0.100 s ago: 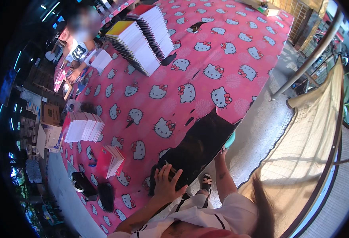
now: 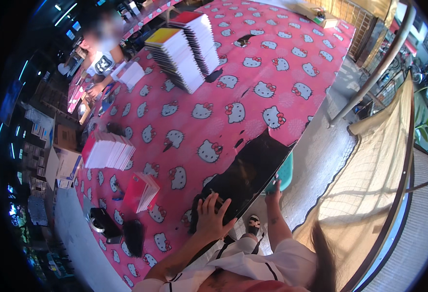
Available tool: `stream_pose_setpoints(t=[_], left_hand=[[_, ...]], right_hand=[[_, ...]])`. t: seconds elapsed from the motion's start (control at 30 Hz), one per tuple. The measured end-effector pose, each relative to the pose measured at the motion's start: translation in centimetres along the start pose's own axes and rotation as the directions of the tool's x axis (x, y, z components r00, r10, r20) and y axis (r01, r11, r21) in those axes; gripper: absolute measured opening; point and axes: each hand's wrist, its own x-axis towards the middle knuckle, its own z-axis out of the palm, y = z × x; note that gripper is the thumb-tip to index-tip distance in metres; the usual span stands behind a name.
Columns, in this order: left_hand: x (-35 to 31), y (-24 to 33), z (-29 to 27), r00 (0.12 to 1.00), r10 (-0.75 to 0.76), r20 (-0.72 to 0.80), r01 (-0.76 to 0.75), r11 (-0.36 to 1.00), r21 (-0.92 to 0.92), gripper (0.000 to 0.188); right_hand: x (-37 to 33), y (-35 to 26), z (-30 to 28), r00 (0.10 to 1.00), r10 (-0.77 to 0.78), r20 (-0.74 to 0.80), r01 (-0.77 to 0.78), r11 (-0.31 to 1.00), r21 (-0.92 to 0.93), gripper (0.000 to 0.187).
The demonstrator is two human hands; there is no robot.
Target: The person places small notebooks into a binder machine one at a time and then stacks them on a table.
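My left hand (image 2: 212,219) lies with fingers spread on a black, worn-looking sheet (image 2: 245,170), which covers the near right edge of the table. Down beside that edge, my right hand (image 2: 274,186) has its fingers at a teal plastic object with a rounded rim (image 2: 286,171). Part of the teal object is hidden under the table edge, so its kind cannot be made out. The right fingers show small and seem curled onto it.
A pink cat-print cover (image 2: 209,126) spans the table. Tall stacks of spiral notebooks (image 2: 177,61) stand farther back, with red-covered booklets (image 2: 143,192) and a black box (image 2: 104,224) at left. Another person (image 2: 102,63) works at far left. A beige net sheet (image 2: 365,185) hangs at right.
More of the teal object shows beyond the table edge, beside my right hand. The view has shifted slightly, and my left hand stays on the black sheet.
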Motion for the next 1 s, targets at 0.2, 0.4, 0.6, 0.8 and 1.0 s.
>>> stream_pose_setpoints(t=[0.2,0.4,0.6,0.8,1.0], left_hand=[[-1.0,0.0,0.4,0.995,0.03,-0.096,-0.033,0.999,-0.025,0.071],[-1.9,-0.4,0.9,0.989,-0.01,-0.148,-0.008,0.993,-0.121,0.071],[-2.5,-0.2,0.7,0.99,0.023,-0.136,-0.032,0.997,-0.065,0.07],[-3.0,-0.1,0.5,0.996,0.01,-0.089,-0.017,0.997,-0.073,0.07],[-2.5,-0.5,1.1,0.995,0.013,-0.103,-0.019,0.998,-0.055,0.071]], right_hand=[[-9.0,-0.3,-10.6,0.979,0.034,-0.203,-0.074,0.979,-0.19,0.08],[-18.6,-4.2,-29.6,0.825,0.518,-0.228,-0.565,0.779,-0.274,0.097],[-22.3,-4.3,-19.3,0.846,0.45,-0.287,-0.512,0.532,-0.674,0.092],[-21.2,-6.6,-7.7,0.906,0.414,-0.085,-0.268,0.409,-0.872,0.087],[-20.3,-6.3,1.0,0.878,0.479,0.019,-0.126,0.268,-0.955,0.082]])
